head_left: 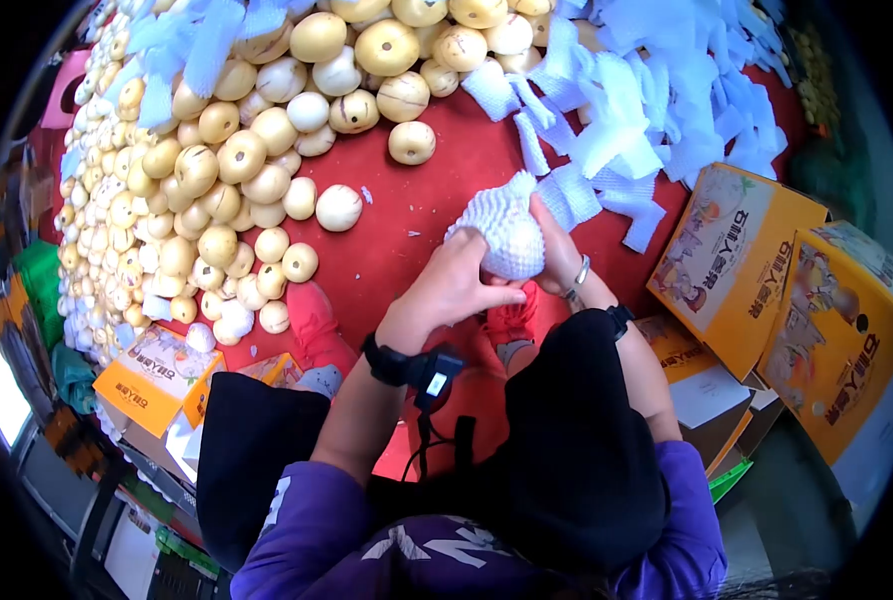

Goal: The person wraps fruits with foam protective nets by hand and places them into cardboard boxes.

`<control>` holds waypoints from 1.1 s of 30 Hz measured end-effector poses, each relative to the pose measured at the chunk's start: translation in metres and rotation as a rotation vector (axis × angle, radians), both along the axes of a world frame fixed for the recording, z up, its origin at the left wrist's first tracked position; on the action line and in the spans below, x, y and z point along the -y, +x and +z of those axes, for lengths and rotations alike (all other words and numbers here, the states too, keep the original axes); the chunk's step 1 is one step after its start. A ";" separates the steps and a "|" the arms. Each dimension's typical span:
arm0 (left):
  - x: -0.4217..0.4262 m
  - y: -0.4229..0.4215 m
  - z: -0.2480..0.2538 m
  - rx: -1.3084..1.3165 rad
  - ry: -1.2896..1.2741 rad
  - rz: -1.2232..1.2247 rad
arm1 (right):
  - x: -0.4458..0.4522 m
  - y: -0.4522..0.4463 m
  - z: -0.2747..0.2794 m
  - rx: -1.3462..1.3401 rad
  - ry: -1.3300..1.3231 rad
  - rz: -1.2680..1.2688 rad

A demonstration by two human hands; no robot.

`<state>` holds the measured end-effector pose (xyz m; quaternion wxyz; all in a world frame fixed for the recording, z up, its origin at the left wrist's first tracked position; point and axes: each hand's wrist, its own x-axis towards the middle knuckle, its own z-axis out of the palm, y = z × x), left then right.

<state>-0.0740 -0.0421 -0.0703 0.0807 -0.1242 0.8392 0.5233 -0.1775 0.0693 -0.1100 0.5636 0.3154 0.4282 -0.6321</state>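
Note:
In front of my knees I hold a pepino melon wrapped in a white foam net sleeve (504,228), its top gathered to a loose peak. My left hand (453,275) is closed round its lower left side, thumb pointing right beneath it. Along its right side my right hand (558,245) grips it, with the fingers partly hidden behind the foam. Just beyond lies a single bare pepino melon (411,143), pale yellow with dark streaks. Flat foam sleeves (606,140) are heaped close beyond my right hand.
A large pile of bare pepino melons (241,155) covers the red cloth (406,215) ahead and left. Orange-and-white printed cartons (736,260) stand at right; another carton (156,375) sits at left with a sleeved fruit (200,338) on it. My red shoes (316,325) rest on the cloth.

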 end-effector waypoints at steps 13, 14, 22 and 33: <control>-0.031 0.022 -0.041 0.050 1.849 0.471 | -0.040 -0.011 -0.020 -0.241 -0.400 0.182; -0.031 0.020 -0.036 0.016 1.676 0.567 | -0.043 -0.022 -0.027 -0.337 -0.451 0.266; -0.039 0.018 -0.032 -0.115 0.018 0.766 | -0.024 0.009 0.029 -1.463 0.367 0.838; 0.043 0.044 -0.033 0.035 -0.556 0.584 | -0.175 -0.026 0.113 -1.248 0.461 0.247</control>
